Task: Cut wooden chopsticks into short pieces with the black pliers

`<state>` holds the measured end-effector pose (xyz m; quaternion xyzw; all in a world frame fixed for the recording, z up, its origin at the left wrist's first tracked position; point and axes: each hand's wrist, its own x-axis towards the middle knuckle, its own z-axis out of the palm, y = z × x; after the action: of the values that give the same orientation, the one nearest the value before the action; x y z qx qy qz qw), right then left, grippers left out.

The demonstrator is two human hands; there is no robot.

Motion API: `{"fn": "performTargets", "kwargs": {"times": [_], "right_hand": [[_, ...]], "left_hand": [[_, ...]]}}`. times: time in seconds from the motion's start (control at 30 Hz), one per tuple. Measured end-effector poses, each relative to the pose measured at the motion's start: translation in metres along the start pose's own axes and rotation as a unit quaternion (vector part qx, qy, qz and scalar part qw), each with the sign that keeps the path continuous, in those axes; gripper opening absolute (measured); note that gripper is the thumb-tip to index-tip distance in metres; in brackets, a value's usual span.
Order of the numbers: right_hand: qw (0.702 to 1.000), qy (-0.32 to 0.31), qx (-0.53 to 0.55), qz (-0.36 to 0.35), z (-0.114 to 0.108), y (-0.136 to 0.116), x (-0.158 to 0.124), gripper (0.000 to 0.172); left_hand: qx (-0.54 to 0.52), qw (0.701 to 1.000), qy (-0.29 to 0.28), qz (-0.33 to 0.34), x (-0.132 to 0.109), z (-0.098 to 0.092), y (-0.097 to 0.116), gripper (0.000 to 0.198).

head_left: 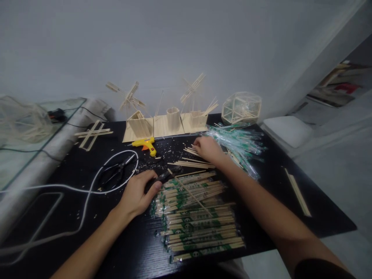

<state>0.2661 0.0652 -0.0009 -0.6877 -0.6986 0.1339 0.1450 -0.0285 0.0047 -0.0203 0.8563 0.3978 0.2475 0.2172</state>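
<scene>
My left hand (138,192) rests on the black table (72,170) with its fingers closed round a dark-handled tool (162,178), probably cutters. It lies beside a heap of wrapped chopsticks (197,213). My right hand (207,149) reaches further back, fingers curled down on loose bare wooden sticks (192,163). A pile of empty clear-and-green wrappers (241,145) lies just right of that hand.
A yellow glue gun (146,145) and black scissors (117,173) lie left of centre, with a white cable (87,190) looping round them. Stick-built windmill models (171,116) and a clear polyhedron (241,108) stand at the back. A stick cross (93,133) lies far left.
</scene>
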Motion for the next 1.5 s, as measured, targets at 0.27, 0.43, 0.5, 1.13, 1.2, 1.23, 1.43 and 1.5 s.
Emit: {"fn": "performTargets", "kwargs": {"times": [0.27, 0.43, 0.5, 1.13, 1.2, 1.23, 1.43, 1.5], "right_hand": [[0.831, -0.305, 0.461, -0.058, -0.025, -0.057, -0.04, 0.034], [0.772, -0.354, 0.528, 0.014, -0.021, -0.064, -0.047, 0.013], [0.763, -0.36, 0.536, 0.023, -0.017, -0.062, -0.045, 0.01], [0.782, -0.271, 0.56, 0.049, -0.038, -0.055, -0.043, 0.009], [0.781, -0.254, 0.569, 0.05, -0.037, -0.056, -0.043, 0.011], [0.779, -0.243, 0.576, 0.051, -0.036, -0.058, -0.043, 0.012], [0.739, -0.189, 0.644, 0.06, -0.026, -0.069, -0.045, 0.012], [0.728, -0.168, 0.662, 0.059, -0.028, -0.07, -0.045, 0.014]], "left_hand": [[0.028, 0.999, -0.009, -0.041, -0.001, 0.003, -0.007, 0.042], [0.057, 0.997, -0.013, -0.043, -0.001, 0.006, -0.004, 0.044], [0.07, 0.997, -0.009, -0.042, -0.001, 0.008, -0.002, 0.045], [0.08, 0.982, 0.023, -0.168, 0.009, 0.004, -0.01, 0.057], [0.035, 0.981, 0.036, -0.185, 0.009, 0.002, -0.01, 0.058], [0.015, 0.981, 0.046, -0.19, 0.008, 0.001, -0.01, 0.058], [-0.185, 0.959, 0.062, -0.204, 0.001, 0.006, -0.017, 0.057], [-0.269, 0.94, 0.044, -0.206, 0.001, 0.01, -0.019, 0.059]]}}
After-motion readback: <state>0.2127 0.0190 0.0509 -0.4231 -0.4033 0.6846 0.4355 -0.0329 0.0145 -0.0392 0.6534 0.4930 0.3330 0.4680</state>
